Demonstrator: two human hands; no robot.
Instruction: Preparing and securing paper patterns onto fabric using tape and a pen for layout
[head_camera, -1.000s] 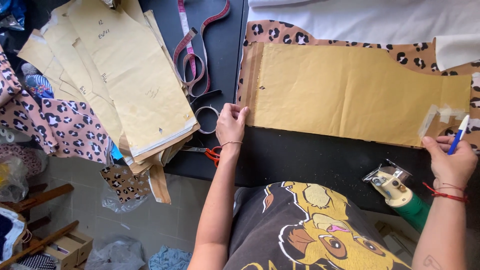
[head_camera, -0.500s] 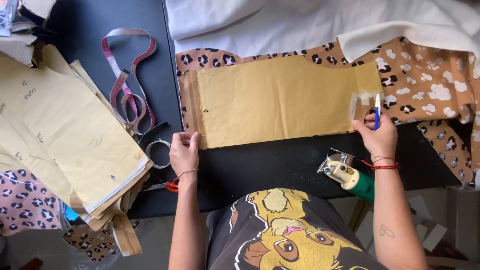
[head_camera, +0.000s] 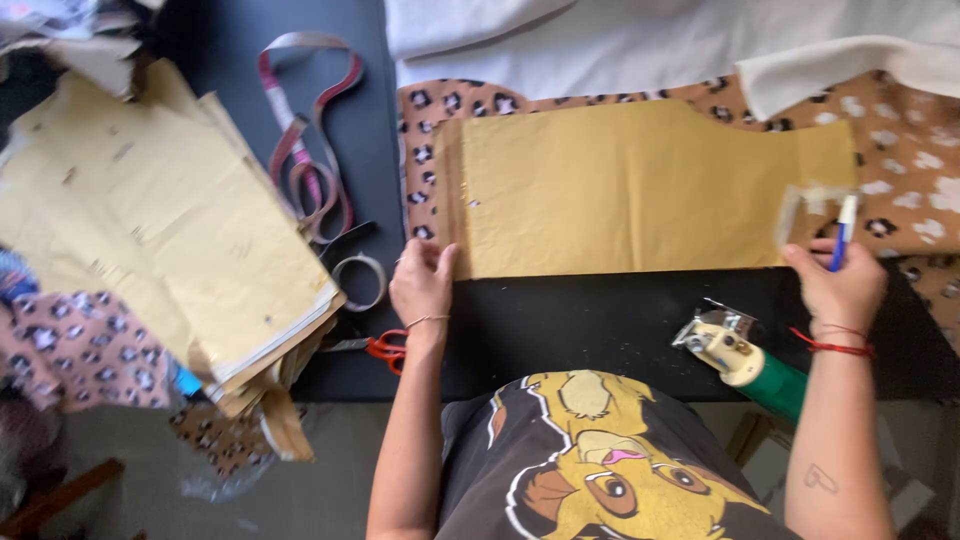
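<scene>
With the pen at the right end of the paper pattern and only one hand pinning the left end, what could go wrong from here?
1. The paper pattern is pinned only at its left corner by the left hand; pressure from the pen in the right hand may shift it over the spotted fabric.
2. The electric cutter lies close beside the right wrist and could get bumped.
3. The scissors lie near the table edge by the left forearm; a nudge might drop them.

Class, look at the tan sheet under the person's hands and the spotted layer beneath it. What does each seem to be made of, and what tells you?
The tan sheet looks like matte brown paper: flat, stiff, with a crisp straight cut edge. The spotted layer seems to be soft printed fabric, lying limp with a leopard-style pattern.
</scene>
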